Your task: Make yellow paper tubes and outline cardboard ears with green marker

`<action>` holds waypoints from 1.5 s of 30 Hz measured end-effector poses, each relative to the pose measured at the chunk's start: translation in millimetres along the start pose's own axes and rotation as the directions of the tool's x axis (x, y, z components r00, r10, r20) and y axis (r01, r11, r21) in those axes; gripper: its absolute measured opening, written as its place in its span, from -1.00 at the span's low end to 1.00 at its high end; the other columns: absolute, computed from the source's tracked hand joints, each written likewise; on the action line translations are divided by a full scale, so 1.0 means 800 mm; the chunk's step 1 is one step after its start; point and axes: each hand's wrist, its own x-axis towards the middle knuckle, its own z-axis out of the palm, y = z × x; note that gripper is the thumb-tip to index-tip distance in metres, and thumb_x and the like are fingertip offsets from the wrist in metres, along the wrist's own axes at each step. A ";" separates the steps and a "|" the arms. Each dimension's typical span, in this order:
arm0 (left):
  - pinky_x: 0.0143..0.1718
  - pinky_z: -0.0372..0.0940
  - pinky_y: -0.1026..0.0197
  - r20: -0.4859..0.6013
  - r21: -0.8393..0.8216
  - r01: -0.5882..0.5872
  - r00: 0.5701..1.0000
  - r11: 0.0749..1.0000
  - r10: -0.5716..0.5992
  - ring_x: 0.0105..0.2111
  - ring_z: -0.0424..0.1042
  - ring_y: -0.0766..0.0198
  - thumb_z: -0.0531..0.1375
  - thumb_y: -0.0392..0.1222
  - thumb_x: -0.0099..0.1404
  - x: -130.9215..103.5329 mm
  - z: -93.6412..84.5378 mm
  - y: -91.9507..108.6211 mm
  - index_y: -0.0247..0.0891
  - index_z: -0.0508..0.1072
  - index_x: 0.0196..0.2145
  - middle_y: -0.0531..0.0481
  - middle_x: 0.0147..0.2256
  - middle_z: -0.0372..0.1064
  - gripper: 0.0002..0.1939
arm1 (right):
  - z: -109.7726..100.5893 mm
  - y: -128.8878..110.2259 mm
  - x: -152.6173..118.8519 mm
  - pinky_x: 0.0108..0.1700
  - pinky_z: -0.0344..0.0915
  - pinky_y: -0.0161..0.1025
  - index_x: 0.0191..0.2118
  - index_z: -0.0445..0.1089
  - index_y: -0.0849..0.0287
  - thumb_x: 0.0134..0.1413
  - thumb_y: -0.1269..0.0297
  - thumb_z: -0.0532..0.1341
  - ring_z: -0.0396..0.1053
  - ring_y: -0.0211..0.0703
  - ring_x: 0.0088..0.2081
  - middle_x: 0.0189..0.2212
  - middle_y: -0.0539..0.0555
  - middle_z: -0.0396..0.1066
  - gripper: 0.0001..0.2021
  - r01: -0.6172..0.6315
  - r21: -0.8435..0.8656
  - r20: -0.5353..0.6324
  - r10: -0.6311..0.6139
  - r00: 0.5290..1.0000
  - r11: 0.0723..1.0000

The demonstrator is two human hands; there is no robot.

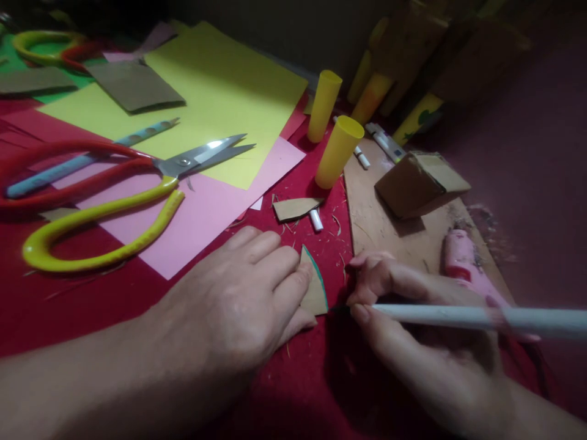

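Observation:
My left hand (pixel 250 284) presses a small wedge of cardboard (pixel 316 290) onto the red cloth, fingers bent over it and thumb at its near edge. A green line runs along the wedge's curved right edge; the rest of the piece is hidden under my hand. Between the thumb and fingers of my right hand (pixel 413 324) is a white marker pen (pixel 440 316), lying nearly level. Its dark green tip points left, close to the wedge's lower right corner. Just beyond my left hand lie a cardboard scrap (pixel 296 209) and a white pen cap (pixel 316 220).
Red-and-yellow scissors (pixel 183 162), partly open, lie left on pink (pixel 169 244) and yellow paper (pixel 220 79) near a blue pencil (pixel 92 160). Yellow tubes (pixel 339 153) stand at the back. To the right, a cardboard box (pixel 419 183) and pink glue gun (pixel 463 260) rest on a board (pixel 367 214).

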 end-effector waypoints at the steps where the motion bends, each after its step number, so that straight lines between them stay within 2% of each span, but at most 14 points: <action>1: -0.34 0.25 0.06 0.003 0.000 0.000 1.000 1.000 0.000 -0.35 0.26 0.09 0.03 -0.22 0.49 0.000 0.000 0.000 -0.42 0.54 -0.28 -0.14 -0.40 0.35 -0.66 | 0.000 0.000 0.000 -0.36 0.23 -0.26 -0.52 0.28 0.12 0.04 0.53 0.13 0.34 -0.24 -0.42 -0.60 -0.08 0.31 -0.80 -0.007 0.006 0.001 0.007 1.000 1.000; 5: -0.34 0.25 0.06 0.003 -0.007 -0.008 1.000 1.000 0.008 -0.36 0.27 0.10 0.01 -0.21 0.50 0.001 0.002 -0.001 -0.44 0.56 -0.24 -0.14 -0.40 0.35 -0.64 | 0.002 0.003 0.002 -0.35 0.26 -0.27 -0.50 0.28 0.13 0.05 0.53 0.15 0.32 -0.28 -0.45 -0.57 -0.09 0.32 -0.81 -0.032 0.030 0.031 0.031 0.999 0.999; 11: -0.36 0.22 0.07 -0.003 -0.014 -0.006 1.000 1.000 0.006 -0.37 0.25 0.11 0.01 -0.23 0.50 0.001 0.001 0.000 -0.44 0.55 -0.26 -0.13 -0.41 0.34 -0.65 | 0.002 0.000 0.005 -0.35 0.28 -0.24 -0.53 0.28 0.16 0.04 0.55 0.12 0.29 -0.28 -0.50 -0.60 -0.06 0.31 -0.80 0.013 -0.001 0.060 -0.013 0.998 1.000; 18: -0.35 0.22 0.07 0.014 -0.009 0.000 1.000 1.000 0.000 -0.37 0.25 0.12 0.03 -0.22 0.49 0.001 -0.001 0.000 -0.41 0.53 -0.30 -0.13 -0.40 0.34 -0.67 | 0.001 -0.004 0.004 -0.41 0.23 -0.27 -0.58 0.27 0.14 -0.02 0.54 0.12 0.33 -0.25 -0.48 -0.65 -0.06 0.29 -0.78 -0.031 -0.030 -0.028 0.030 0.999 0.999; 23: -0.36 0.22 0.08 0.007 -0.015 -0.011 1.000 1.000 0.011 -0.37 0.24 0.12 0.03 -0.22 0.49 0.002 -0.001 0.000 -0.40 0.53 -0.28 -0.12 -0.40 0.34 -0.67 | 0.000 -0.002 0.004 -0.38 0.26 -0.23 -0.53 0.29 0.13 0.02 0.54 0.15 0.33 -0.24 -0.47 -0.60 -0.06 0.32 -0.80 -0.032 0.024 0.018 0.031 0.999 0.999; 28: -0.36 0.21 0.08 0.014 -0.013 -0.009 1.000 1.000 0.009 -0.37 0.24 0.12 0.03 -0.23 0.49 0.001 -0.001 0.000 -0.40 0.53 -0.31 -0.13 -0.41 0.34 -0.67 | 0.001 -0.002 0.005 -0.32 0.28 -0.16 -0.52 0.29 0.13 0.04 0.54 0.14 0.28 -0.24 -0.52 -0.61 -0.06 0.31 -0.79 0.008 0.006 0.060 -0.009 0.998 1.000; 34: -0.36 0.22 0.08 0.013 -0.017 0.001 1.000 1.000 -0.001 -0.37 0.25 0.11 0.04 -0.22 0.48 0.003 0.002 -0.001 -0.41 0.53 -0.32 -0.13 -0.41 0.34 -0.67 | 0.001 -0.004 0.004 -0.42 0.24 -0.24 -0.56 0.27 0.12 0.01 0.53 0.13 0.32 -0.22 -0.48 -0.64 -0.05 0.28 -0.79 -0.045 0.007 -0.008 0.045 0.999 0.999; 36: -0.36 0.22 0.08 0.000 -0.008 -0.007 1.000 1.000 0.007 -0.38 0.25 0.11 0.04 -0.22 0.48 0.004 0.003 -0.001 -0.41 0.54 -0.32 -0.13 -0.42 0.35 -0.67 | 0.001 -0.001 0.003 -0.43 0.23 -0.26 -0.54 0.26 0.12 0.04 0.51 0.14 0.31 -0.23 -0.47 -0.62 -0.06 0.29 -0.79 -0.060 0.028 -0.012 0.060 0.998 0.998; 41: -0.37 0.24 0.09 -0.008 -0.004 -0.018 1.000 1.000 0.018 -0.38 0.28 0.11 0.03 -0.23 0.48 0.004 0.001 -0.001 -0.43 0.56 -0.30 -0.15 -0.42 0.36 -0.66 | 0.003 0.004 0.001 -0.33 0.29 -0.24 -0.43 0.33 0.12 0.10 0.49 0.19 0.37 -0.23 -0.40 -0.52 -0.06 0.39 -0.85 -0.069 0.049 -0.004 0.070 0.998 0.996; 45: -0.39 0.24 0.10 -0.023 0.002 -0.020 1.000 1.000 0.020 -0.40 0.27 0.12 0.02 -0.23 0.48 0.004 -0.003 0.001 -0.43 0.56 -0.31 -0.15 -0.43 0.37 -0.64 | 0.003 0.003 0.003 -0.37 0.28 -0.26 -0.41 0.35 0.13 0.13 0.45 0.19 0.36 -0.24 -0.42 -0.52 -0.04 0.40 -0.87 -0.085 0.045 0.001 0.085 0.996 0.995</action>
